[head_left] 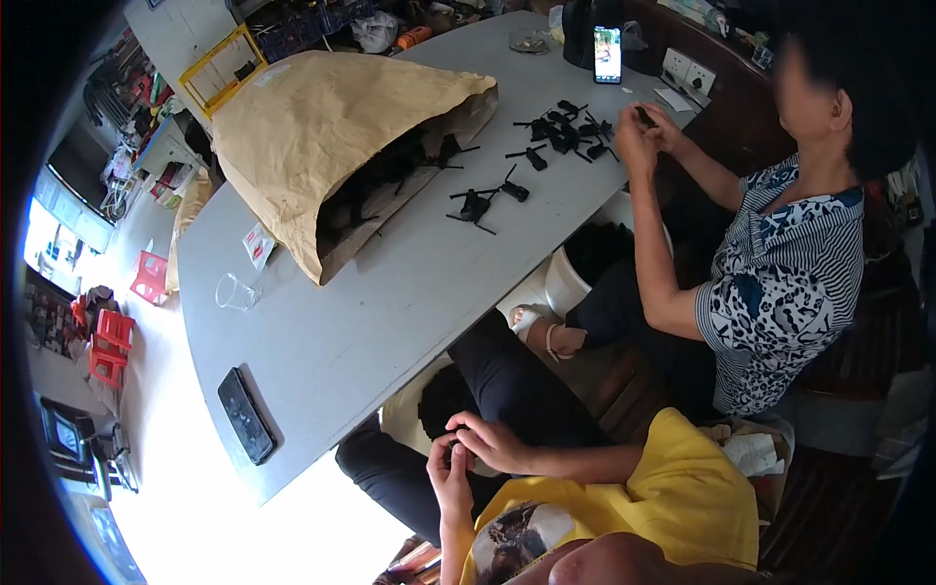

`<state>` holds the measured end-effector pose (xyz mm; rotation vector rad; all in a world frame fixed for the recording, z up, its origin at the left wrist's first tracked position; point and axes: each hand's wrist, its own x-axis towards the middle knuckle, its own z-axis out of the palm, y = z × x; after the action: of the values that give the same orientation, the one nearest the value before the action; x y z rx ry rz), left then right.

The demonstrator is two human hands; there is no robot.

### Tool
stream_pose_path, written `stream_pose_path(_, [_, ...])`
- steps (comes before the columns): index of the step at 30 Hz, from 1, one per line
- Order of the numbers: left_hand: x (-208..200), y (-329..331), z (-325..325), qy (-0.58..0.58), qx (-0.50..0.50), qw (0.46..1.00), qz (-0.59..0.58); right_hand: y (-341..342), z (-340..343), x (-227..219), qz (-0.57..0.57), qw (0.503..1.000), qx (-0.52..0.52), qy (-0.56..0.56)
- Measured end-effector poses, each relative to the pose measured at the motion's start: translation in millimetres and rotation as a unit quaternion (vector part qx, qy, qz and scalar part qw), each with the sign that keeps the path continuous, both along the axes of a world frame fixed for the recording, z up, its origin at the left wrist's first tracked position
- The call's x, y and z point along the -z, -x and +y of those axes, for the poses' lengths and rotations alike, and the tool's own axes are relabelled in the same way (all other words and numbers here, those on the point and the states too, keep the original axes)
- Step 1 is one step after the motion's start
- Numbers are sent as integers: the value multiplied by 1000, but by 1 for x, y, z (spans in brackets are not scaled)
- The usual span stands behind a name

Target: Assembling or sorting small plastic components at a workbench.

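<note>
Beside table edge (395,390), hands (499,447) (clear of it)

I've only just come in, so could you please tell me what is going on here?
The person in yellow has their left hand and right hand close together; what lies between them is too hidden to name. A co-worker beside them handles a small dark piece. On the grey table, loose black parts lie near an open brown paper bag with more dark pieces inside.

From afar I see a phone (247,416) near left, a clear cup (235,292) beyond. Red stools (112,336) stand farther left.
</note>
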<state>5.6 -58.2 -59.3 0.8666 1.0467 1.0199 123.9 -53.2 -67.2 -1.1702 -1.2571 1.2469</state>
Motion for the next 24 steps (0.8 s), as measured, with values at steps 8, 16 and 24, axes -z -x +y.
stream_pose_path(8, [-1,4,0,29,-6,998,-49,0,-1,0,-189,975,17,-116])
stream_pose_path(16, [-2,0,8,-247,7,885,395,-15,7,-7,-290,955,-25,-57])
stream_pose_path(24, [4,12,8,-164,-59,957,230,-30,15,11,80,981,-60,165])
